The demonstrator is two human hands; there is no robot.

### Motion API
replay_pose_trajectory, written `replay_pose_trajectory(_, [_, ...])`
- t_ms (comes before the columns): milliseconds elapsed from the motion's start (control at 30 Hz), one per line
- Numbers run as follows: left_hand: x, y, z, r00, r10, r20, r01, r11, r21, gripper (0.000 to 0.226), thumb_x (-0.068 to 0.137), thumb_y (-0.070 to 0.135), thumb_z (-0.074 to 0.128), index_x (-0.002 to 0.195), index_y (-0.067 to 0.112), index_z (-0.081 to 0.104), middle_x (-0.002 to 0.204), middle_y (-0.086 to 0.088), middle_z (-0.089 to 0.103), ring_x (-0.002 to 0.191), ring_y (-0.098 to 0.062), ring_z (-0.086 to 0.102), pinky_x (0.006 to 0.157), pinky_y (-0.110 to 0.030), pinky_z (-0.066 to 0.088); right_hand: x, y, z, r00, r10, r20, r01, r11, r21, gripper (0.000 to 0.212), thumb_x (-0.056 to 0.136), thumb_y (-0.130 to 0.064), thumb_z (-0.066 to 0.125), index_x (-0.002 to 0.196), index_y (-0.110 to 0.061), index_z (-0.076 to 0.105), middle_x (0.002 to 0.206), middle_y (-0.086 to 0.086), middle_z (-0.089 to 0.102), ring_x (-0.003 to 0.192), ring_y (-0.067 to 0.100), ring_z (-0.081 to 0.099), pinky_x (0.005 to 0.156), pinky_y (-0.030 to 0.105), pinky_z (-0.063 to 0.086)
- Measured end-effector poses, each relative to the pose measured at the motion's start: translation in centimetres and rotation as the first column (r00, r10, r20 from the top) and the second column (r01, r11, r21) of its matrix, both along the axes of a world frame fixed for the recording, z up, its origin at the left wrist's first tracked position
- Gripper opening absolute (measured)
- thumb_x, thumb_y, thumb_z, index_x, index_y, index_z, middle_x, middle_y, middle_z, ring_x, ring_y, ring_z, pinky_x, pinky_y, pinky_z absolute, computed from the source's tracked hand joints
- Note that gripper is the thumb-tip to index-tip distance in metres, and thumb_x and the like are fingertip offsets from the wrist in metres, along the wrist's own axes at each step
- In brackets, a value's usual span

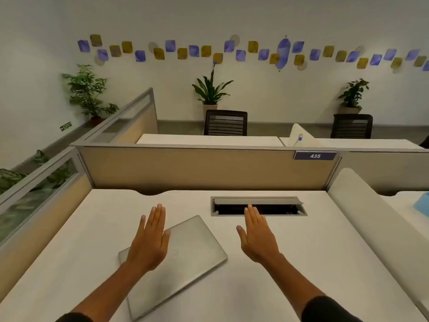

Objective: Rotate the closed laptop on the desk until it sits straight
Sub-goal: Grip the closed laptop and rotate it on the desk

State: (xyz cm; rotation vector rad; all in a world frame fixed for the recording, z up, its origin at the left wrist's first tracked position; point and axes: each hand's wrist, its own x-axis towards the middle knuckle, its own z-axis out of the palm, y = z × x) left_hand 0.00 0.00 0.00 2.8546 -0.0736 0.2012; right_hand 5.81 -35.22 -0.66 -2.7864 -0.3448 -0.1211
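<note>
A closed silver laptop [185, 259] lies on the white desk [313, 263], turned at an angle so its corners point toward the desk edges. My left hand [151, 240] is flat and extended over the laptop's left part, fingers together and pointing away from me; whether it touches the lid I cannot tell. My right hand [257, 235] is flat too, stretched over bare desk to the right of the laptop, holding nothing. Both forearms reach in from the bottom of the view.
An open cable tray [258, 206] is sunk into the desk just beyond my right hand. A beige partition [204, 168] with a "435" tag [315, 155] closes the far side, a glass-topped divider [37, 187] the left. A white rounded divider [376, 226] runs along the right.
</note>
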Motion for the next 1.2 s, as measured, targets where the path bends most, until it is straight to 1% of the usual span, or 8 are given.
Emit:
replay_pose_trajectory(100, [-1.9,0.0,-2.4,0.995,0.012,-0.095,-0.011,1.000,0.002,0.095,0.091,0.065,-0.020,0.168,0.010,-0.011,0.177,-0.003,-0.019,0.169,-0.021,-0.012,0.137,-0.042,-0.008,-2.0,-0.2,-2.7,0.996,-0.009,-0.090,0.005,0.999,-0.036,0.075,0.108,-0.054,0.019,0.169,-0.014,0.000,0.177,0.002,-0.008,0.164,0.019,-0.010,0.133,0.040,0.000])
replay_pose_trajectory(133, [-2.6,-0.1,-3.5,0.993,0.016,-0.119,-0.016,1.000,0.002,0.098,0.089,0.067,-0.023,0.168,0.009,-0.012,0.177,-0.003,-0.019,0.169,-0.021,-0.012,0.137,-0.042,-0.008,-2.9,-0.3,-3.8,0.994,-0.016,-0.112,0.011,0.999,-0.043,0.075,0.108,-0.054,0.020,0.169,-0.014,0.000,0.177,0.002,-0.008,0.164,0.019,-0.010,0.133,0.039,-0.001])
replay_pose_trajectory(233, [-4.4,-0.4,-5.8,0.987,0.025,-0.158,-0.024,1.000,0.005,0.087,0.095,0.056,-0.009,0.167,0.007,-0.012,0.178,-0.004,-0.017,0.170,-0.022,-0.009,0.137,-0.042,-0.008,-5.1,-0.6,-6.8,0.986,-0.012,-0.166,0.005,0.999,-0.041,0.074,0.109,-0.052,0.021,0.168,-0.013,-0.001,0.177,0.002,-0.008,0.164,0.019,-0.010,0.133,0.038,-0.003])
replay_pose_trajectory(300, [-5.6,-0.7,-6.9,0.979,0.015,-0.202,-0.018,1.000,-0.009,0.085,0.094,0.051,-0.005,0.166,0.007,-0.013,0.179,-0.004,-0.015,0.170,-0.021,-0.009,0.137,-0.042,-0.009,-6.5,-0.9,-8.5,0.978,-0.006,-0.206,-0.003,0.999,-0.045,0.074,0.109,-0.051,0.020,0.168,-0.011,-0.001,0.177,0.003,-0.009,0.164,0.019,-0.010,0.132,0.037,-0.004])
replay_pose_trajectory(433, [-7.9,-1.4,-9.2,0.969,0.006,-0.247,-0.016,0.999,-0.039,0.084,0.093,0.051,-0.006,0.165,0.009,-0.015,0.178,-0.003,-0.018,0.169,-0.019,-0.012,0.137,-0.040,-0.010,-9.0,-1.1,-11.0,0.963,-0.024,-0.267,0.009,0.998,-0.055,0.074,0.109,-0.050,0.019,0.168,-0.011,-0.002,0.177,0.003,-0.010,0.163,0.018,-0.011,0.132,0.034,-0.006])
replay_pose_trajectory(633, [-9.5,-1.9,-12.0,0.944,0.023,-0.330,-0.033,0.999,-0.025,0.085,0.092,0.051,-0.008,0.165,0.008,-0.017,0.178,-0.003,-0.021,0.168,-0.018,-0.017,0.137,-0.041,-0.009,-10.5,-0.7,-12.7,0.953,-0.046,-0.299,0.032,0.998,-0.051,0.074,0.109,-0.049,0.020,0.168,-0.010,-0.001,0.177,0.002,-0.009,0.164,0.017,-0.010,0.131,0.033,-0.006])
replay_pose_trajectory(900, [-10.6,-2.3,-13.7,0.933,0.026,-0.359,-0.036,0.999,-0.020,0.086,0.094,0.052,-0.005,0.167,0.007,-0.013,0.179,-0.003,-0.018,0.168,-0.018,-0.014,0.136,-0.040,-0.012,-11.1,-0.2,-13.5,0.943,-0.050,-0.330,0.033,0.998,-0.057,0.073,0.109,-0.048,0.020,0.168,-0.010,-0.002,0.177,0.002,-0.011,0.163,0.016,-0.012,0.132,0.033,-0.006])
replay_pose_trajectory(1200, [-10.4,-1.9,-14.3,0.929,0.020,-0.370,-0.030,0.999,-0.023,0.089,0.093,0.052,-0.005,0.167,0.005,-0.011,0.178,-0.004,-0.018,0.169,-0.021,-0.011,0.137,-0.041,-0.009,-11.1,0.0,-13.7,0.935,-0.059,-0.350,0.047,0.998,-0.044,0.073,0.110,-0.047,0.021,0.168,-0.009,-0.001,0.177,0.002,-0.011,0.163,0.016,-0.011,0.132,0.033,-0.006])
